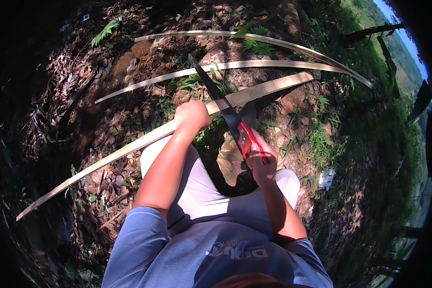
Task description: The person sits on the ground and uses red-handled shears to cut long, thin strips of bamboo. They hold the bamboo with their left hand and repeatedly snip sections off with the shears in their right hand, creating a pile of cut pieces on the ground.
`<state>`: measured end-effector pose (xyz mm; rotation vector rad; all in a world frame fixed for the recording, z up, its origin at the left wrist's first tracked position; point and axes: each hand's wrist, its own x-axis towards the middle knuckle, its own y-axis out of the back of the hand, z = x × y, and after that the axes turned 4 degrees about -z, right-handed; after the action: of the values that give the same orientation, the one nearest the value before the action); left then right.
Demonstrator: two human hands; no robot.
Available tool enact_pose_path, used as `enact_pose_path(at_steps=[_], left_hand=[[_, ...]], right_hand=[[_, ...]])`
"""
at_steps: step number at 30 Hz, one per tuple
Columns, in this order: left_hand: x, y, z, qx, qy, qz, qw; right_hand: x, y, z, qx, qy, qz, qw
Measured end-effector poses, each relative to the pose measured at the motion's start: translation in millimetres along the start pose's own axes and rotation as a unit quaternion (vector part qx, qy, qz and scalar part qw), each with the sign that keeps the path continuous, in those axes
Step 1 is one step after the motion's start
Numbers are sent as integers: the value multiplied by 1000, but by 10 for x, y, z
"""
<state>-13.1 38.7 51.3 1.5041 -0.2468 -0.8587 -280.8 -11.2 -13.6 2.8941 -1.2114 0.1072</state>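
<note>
- The left hand [193, 116] is closed around a long split bamboo strip [254, 92], so the left grip holds this strip near the middle of its length.
- The strip lies across the person's lap. Its long axis goes from the lower left, where the far end rests on the ground with dry leaves [101, 158], up to the upper right, where the wider end shows pale in the sun.
- The right hand [262, 161] is closed on the red handle of a hand saw [225, 108]; the right grip is tight around the handle, with fingers wrapped over it.
- The dark blade goes from this handle up and to the left, and it crosses the strip just to the right of the left hand. The blade appears to touch the strip there, nearly at a right angle to the strip's axis.
- So the crossing point lies between the two hands, nearer to the left hand than to the right one.
- Two more bamboo strips [254, 65] lie on the ground beyond, curved, well apart from both hands.
- The person's knees in light trousers [201, 187] are under the strip.
</note>
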Motion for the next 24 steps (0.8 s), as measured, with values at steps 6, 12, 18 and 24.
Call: enact_pose_path(at_steps=[6,12,18,24], left_hand=[[-44,27,89,12,-4,-11,1000],[-53,-1,81,20,-4,-4,1000],[-25,80,102,7,5,-22,1000],[39,93,51,0,11,-43,999]], right_hand=[[-1265,605,-407,-36,-34,38,998],[-1365,626,-529,-78,-16,22,997],[-56,19,-102,1,19,-9,1000],[818,-479,-239,-50,115,-10,992]])
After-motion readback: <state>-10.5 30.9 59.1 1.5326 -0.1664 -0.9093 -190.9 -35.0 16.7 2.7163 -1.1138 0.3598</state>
